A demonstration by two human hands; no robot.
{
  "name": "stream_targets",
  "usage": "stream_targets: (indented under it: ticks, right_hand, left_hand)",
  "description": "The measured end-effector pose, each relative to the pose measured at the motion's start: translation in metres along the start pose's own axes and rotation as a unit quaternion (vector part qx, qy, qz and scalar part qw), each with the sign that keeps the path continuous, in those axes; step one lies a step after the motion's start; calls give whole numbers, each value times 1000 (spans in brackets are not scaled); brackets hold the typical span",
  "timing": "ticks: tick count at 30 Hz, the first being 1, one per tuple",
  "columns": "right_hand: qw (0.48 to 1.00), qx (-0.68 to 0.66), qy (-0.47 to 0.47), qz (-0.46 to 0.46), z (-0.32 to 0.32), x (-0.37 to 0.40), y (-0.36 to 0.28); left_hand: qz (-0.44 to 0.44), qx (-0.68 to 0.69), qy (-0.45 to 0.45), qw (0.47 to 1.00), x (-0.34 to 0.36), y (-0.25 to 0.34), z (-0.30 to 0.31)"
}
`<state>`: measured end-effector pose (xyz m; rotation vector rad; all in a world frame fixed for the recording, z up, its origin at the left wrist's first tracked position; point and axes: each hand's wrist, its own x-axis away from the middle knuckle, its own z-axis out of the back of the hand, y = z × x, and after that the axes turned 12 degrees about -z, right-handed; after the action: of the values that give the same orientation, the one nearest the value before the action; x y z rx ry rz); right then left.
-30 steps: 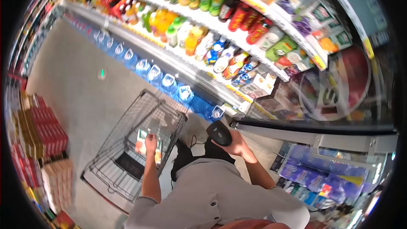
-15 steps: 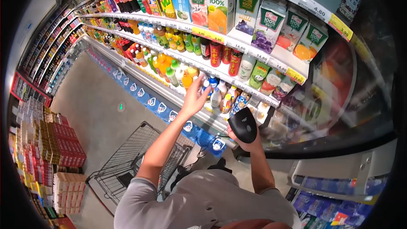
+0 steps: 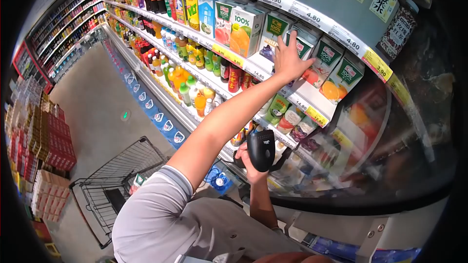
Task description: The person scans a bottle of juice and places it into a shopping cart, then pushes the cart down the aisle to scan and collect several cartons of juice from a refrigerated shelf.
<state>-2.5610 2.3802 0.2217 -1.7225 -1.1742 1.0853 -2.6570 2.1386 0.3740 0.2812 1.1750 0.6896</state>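
Chilled shelf unit (image 3: pixel 292 6) fills the upper frame. The cart (image 3: pixel 117 185) sits below-left of the shelf, parked clear of the reach. The juice carton (image 3: pixel 307 39) stands front row on the shelf's second visible tier. The scanner (image 3: pixel 261 148) is low in front of the shelf's bottom tiers, right hand (image 3: pixel 245 158) wrapped round its grip, probably kept ready. Left hand (image 3: pixel 287 61) has fingers spread wide, flat on the carton face, not closed. The hand hides most of the carton label; cart contents unreadable.

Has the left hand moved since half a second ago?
Yes. The left hand rose from the lower bottles up to the juice cartons on a higher shelf.
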Motion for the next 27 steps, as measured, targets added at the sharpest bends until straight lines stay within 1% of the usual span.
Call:
stream_targets:
  ticks: [1, 2, 4, 5, 6, 7, 8, 9, 11, 12, 13, 14, 15, 17, 18, 19, 21, 22, 23, 24, 25, 26, 27]
  right_hand:
    - [1000, -1, 2, -4, 3, -2, 3]
    - [1000, 4, 2, -2, 5, -2, 6]
    - [1000, 0, 16, -7, 7, 0, 13]
    - [1000, 1, 19, -6, 6, 1, 12]
    - [999, -14, 27, -11, 3, 1, 9]
    - [999, -28, 36, -14, 3, 1, 6]
    - [999, -23, 28, -30, 5, 1, 8]
    - [999, -1, 24, -29, 6, 2, 9]
    - [998, 53, 18, -10, 9, 5, 18]
    - [998, 55, 19, 3, 11, 8, 26]
    - [998, 56, 19, 14, 12, 9, 33]
    - [1000, 7, -3, 10, 9, 8, 26]
    - [999, 40, -6, -13, 11, 12, 26]
    - [999, 20, -16, 20, 8, 14, 19]
    - [999, 14, -16, 24, 7, 15, 15]
    - [995, 77, -8, 68, 6, 11, 10]
    - [999, -29, 36, -22, 0, 16, 27]
    - [999, -13, 51, 4, -7, 18, 31]
    - [997, 4, 66, 31, -14, 20, 34]
    - [992, 44, 99, 59, -11, 19, 59]
    - [990, 87, 73, 80, -7, 19, 79]
    - [999, 25, 23, 24, -21, 25, 75]
    - [999, -35, -28, -27, -35, 29, 70]
  left_hand:
    - [7, -17, -6, 1000, 3, 2, 1]
    - [23, 6, -23, 999, 2, 2, 4]
    - [-8, 23, 11, 1000, 8, -3, 5]
    - [-25, 41, 31, 998, 11, -7, 7]
    - [-58, 59, 70, 994, 17, -13, 7]
    - [-45, 92, 83, 991, 26, -15, 11]
    - [-65, 104, 117, 986, 35, -19, 14]
    - [-85, 114, 149, 979, 44, -25, 16]
    - [-73, 213, 188, 956, 63, -51, 10]
    - [-33, 305, 212, 928, 69, -36, 27]
    - [-44, 270, 240, 931, 75, -35, 38]
    - [-22, 343, 264, 901, 79, -29, 53]
    - [2, 413, 286, 865, 84, -22, 71]
    - [29, 396, 294, 869, 105, -22, 112]
    - [39, 385, 304, 871, 118, -31, 128]
    - [65, 373, 318, 869, 132, -41, 142]
    - [214, 425, 259, 840, 163, -53, 185]
    - [201, 421, 269, 842, 178, -58, 196]
    - [213, 407, 273, 845, 194, -68, 207]
    - [232, 466, 291, 803, 212, -85, 217]
    - [248, 521, 306, 757, 232, -100, 229]
    - [276, 529, 311, 740, 251, -115, 242]
    - [306, 530, 302, 731, 264, -116, 261]
